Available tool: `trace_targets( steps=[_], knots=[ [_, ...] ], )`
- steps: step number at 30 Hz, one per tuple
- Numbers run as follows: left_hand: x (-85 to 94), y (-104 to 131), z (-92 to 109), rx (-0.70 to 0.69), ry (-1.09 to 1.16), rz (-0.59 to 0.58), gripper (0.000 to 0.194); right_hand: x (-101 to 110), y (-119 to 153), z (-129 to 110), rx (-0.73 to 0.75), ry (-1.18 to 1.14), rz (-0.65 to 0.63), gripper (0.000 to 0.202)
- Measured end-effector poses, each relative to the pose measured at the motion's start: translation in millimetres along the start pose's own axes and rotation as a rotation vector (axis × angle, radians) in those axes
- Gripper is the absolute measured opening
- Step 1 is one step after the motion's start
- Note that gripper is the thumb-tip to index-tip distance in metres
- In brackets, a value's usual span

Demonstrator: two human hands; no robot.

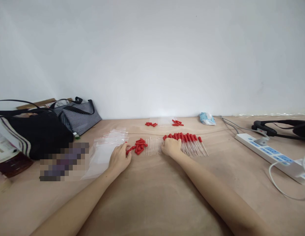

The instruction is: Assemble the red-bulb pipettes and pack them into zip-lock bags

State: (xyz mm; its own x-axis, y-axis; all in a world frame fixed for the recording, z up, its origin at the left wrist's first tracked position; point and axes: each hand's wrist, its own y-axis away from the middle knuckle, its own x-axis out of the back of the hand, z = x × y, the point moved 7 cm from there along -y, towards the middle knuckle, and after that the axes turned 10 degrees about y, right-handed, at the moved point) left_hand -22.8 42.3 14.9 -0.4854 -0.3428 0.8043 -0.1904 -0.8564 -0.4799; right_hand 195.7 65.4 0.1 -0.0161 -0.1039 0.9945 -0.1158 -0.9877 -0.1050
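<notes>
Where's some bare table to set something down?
Bare tabletop shows between your left forearm and right forearm, and between the right forearm and white power strip. It's crowded from the clear bags through the red-tipped sticks, and around the black bag.

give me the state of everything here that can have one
left hand, curled, red bulb at fingertips
right hand, down, fingertips hidden
bulbs beside left hand, loose, piled
tubes between hands, no bulbs
tubes right of right hand, bulbs on
clear bags, flat
power strip, plug in
blue mask, crumpled
</notes>
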Motion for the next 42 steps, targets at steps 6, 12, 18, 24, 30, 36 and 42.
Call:
trace_targets(
  steps=[6,12,18,24,30,36,42],
  knots=[
    [3.6,11,34,-0.2,0.24,0.107,0.024,2,-1,-7,0.012,0.02,-0.019,0.019],
    [-10.5,22,59,-0.189,0.435,-0.023,0.019,15,30,5,0.239,-0.075,0.127,0.022],
    [-34.6,27,72,-0.11,0.58,-0.282,0.03,8,80,24,0.608,-0.391,0.268,0.012],
    [-34.7,30,88,-0.206,0.634,-0.323,0.022,0,90,23,0.628,-0.397,0.251,0.007],
    [-33.5,31,92,-0.22,0.648,-0.316,0.018,4,91,18,0.65,-0.371,0.257,0.008],
    [-32.7,33,94,-0.224,0.604,-0.305,0.015,6,96,14,0.754,-0.39,0.233,0.013],
    [-30.0,38,102,-0.282,0.585,-0.345,0.015,15,99,14,0.837,-0.21,0.376,0.021]
  ],
)
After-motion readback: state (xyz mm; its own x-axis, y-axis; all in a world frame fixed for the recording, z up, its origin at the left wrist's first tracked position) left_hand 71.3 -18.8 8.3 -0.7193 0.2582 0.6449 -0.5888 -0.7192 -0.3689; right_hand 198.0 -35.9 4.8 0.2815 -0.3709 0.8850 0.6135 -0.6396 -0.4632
